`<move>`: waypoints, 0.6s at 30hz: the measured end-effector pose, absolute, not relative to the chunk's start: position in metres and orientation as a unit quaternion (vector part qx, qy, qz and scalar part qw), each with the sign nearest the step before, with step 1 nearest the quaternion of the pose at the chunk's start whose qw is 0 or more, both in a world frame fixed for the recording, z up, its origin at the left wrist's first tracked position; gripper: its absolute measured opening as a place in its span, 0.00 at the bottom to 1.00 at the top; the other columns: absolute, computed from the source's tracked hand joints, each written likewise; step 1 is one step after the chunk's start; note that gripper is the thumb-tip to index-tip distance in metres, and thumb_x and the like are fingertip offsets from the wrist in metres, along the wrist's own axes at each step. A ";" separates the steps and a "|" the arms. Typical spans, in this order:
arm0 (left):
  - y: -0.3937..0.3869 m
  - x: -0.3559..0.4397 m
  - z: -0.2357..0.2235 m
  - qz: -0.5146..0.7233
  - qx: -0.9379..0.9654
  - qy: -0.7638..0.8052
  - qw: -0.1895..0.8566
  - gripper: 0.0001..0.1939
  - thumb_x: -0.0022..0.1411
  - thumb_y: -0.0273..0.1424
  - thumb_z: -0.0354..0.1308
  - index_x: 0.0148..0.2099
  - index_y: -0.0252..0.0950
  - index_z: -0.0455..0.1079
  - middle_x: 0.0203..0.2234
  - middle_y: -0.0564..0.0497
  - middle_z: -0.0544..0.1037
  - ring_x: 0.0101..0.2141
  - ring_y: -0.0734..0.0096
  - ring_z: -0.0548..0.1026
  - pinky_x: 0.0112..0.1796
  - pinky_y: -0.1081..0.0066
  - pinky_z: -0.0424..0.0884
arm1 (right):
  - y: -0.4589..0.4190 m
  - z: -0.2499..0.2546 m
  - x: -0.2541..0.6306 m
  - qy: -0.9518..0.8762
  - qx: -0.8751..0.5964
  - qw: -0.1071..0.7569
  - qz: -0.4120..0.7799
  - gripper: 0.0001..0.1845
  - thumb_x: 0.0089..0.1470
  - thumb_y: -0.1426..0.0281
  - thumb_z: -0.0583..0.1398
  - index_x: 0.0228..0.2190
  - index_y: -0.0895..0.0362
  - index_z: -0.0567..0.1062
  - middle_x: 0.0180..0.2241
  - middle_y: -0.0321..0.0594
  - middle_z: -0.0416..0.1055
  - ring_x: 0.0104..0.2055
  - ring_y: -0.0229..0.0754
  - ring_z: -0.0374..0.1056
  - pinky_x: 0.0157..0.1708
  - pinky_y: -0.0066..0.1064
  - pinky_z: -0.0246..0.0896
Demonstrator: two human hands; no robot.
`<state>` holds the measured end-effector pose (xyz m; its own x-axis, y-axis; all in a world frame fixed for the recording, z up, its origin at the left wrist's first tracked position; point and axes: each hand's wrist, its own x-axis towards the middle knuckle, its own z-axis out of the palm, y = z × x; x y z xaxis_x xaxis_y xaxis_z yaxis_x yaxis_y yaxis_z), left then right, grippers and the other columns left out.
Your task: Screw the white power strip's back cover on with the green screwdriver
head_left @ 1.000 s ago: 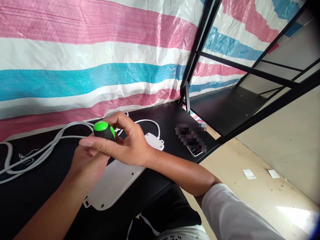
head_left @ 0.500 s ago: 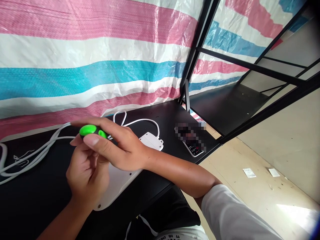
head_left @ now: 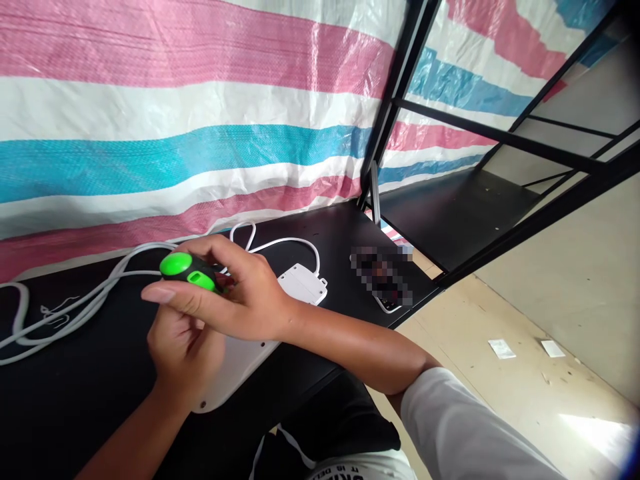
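My right hand (head_left: 235, 297) is closed around the black and green handle of a screwdriver (head_left: 189, 269), whose shaft is hidden behind my fingers. Below it my left hand (head_left: 184, 350) rests on a long white power strip (head_left: 240, 363) that lies face down on the black table (head_left: 75, 373); its fingers are curled under my right hand and mostly hidden. The strip's white cable (head_left: 75, 300) runs off to the left in loops.
A phone (head_left: 387, 280) lies on the table near its right edge. A striped pink, white and blue tarp (head_left: 175, 120) hangs behind. A black metal frame (head_left: 395, 100) and a lower black shelf (head_left: 450, 213) stand at right, above a beige floor (head_left: 525, 360).
My right hand has turned the screwdriver handle, its fingers shifting around it. My left hand slid a little along the strip, and the view moved slightly.
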<state>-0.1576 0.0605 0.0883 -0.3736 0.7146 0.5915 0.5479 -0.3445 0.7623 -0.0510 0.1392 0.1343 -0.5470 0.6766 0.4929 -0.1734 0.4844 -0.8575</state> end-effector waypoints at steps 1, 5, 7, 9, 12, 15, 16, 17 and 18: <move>0.060 -0.158 0.087 0.602 0.555 0.570 0.063 0.06 0.64 0.31 0.63 0.44 0.39 0.72 0.37 0.54 0.77 0.39 0.68 0.76 0.41 0.72 0.72 | 0.140 0.135 -0.050 -0.737 -0.159 0.441 0.486 0.18 0.54 0.59 0.72 0.45 0.45 0.77 0.45 0.31 0.83 0.48 0.42 0.80 0.49 0.26 0.77; 0.060 -0.160 0.083 0.592 0.552 0.584 0.056 0.04 0.67 0.32 0.64 0.43 0.40 0.74 0.32 0.56 0.76 0.35 0.70 0.75 0.37 0.74 0.72 | 0.143 0.137 -0.047 -0.738 -0.119 0.444 0.495 0.16 0.58 0.54 0.69 0.43 0.48 0.76 0.43 0.34 0.81 0.47 0.43 0.79 0.48 0.29 0.77; 0.060 -0.160 0.083 0.589 0.550 0.587 0.070 0.07 0.67 0.34 0.65 0.47 0.41 0.75 0.34 0.55 0.78 0.37 0.68 0.76 0.38 0.74 0.72 | 0.146 0.137 -0.045 -0.738 -0.115 0.453 0.487 0.19 0.59 0.50 0.67 0.42 0.50 0.77 0.44 0.37 0.81 0.48 0.44 0.79 0.49 0.31 0.77; 0.061 -0.160 0.084 0.585 0.551 0.590 0.078 0.07 0.68 0.35 0.65 0.47 0.41 0.76 0.33 0.55 0.77 0.35 0.68 0.76 0.37 0.73 0.72 | 0.148 0.136 -0.046 -0.735 -0.119 0.459 0.484 0.21 0.57 0.48 0.68 0.42 0.50 0.78 0.44 0.36 0.80 0.48 0.44 0.78 0.47 0.30 0.76; 0.062 -0.162 0.083 0.586 0.563 0.578 0.070 0.04 0.70 0.34 0.63 0.44 0.40 0.76 0.29 0.56 0.75 0.31 0.70 0.74 0.33 0.74 0.71 | 0.147 0.133 -0.049 -0.731 -0.151 0.474 0.468 0.19 0.53 0.49 0.69 0.39 0.48 0.79 0.38 0.33 0.80 0.39 0.41 0.77 0.37 0.29 0.74; 0.063 -0.165 0.080 0.599 0.580 0.546 0.085 0.05 0.70 0.34 0.63 0.46 0.41 0.76 0.34 0.54 0.77 0.37 0.68 0.78 0.39 0.73 0.76 | 0.142 0.131 -0.053 -0.720 -0.159 0.500 0.455 0.16 0.52 0.53 0.70 0.38 0.49 0.78 0.37 0.34 0.80 0.34 0.39 0.74 0.34 0.31 0.72; 0.064 -0.166 0.079 0.603 0.585 0.533 0.098 0.06 0.70 0.34 0.63 0.48 0.41 0.76 0.38 0.54 0.79 0.41 0.66 0.79 0.43 0.72 0.77 | 0.141 0.131 -0.053 -0.716 -0.152 0.501 0.462 0.17 0.52 0.54 0.70 0.39 0.49 0.77 0.38 0.34 0.80 0.35 0.40 0.75 0.36 0.31 0.73; 0.065 -0.166 0.079 0.608 0.592 0.518 0.110 0.08 0.71 0.34 0.63 0.50 0.42 0.76 0.41 0.53 0.79 0.45 0.64 0.80 0.46 0.71 0.77 | 0.140 0.132 -0.052 -0.711 -0.143 0.501 0.473 0.17 0.52 0.54 0.70 0.39 0.49 0.77 0.39 0.35 0.81 0.37 0.42 0.76 0.39 0.32 0.74; 0.067 -0.165 0.079 0.610 0.600 0.503 0.124 0.10 0.71 0.35 0.63 0.53 0.42 0.76 0.44 0.52 0.80 0.48 0.63 0.80 0.49 0.69 0.78 | 0.140 0.134 -0.050 -0.705 -0.136 0.499 0.485 0.17 0.53 0.53 0.70 0.39 0.49 0.77 0.40 0.36 0.81 0.40 0.44 0.77 0.43 0.33 0.75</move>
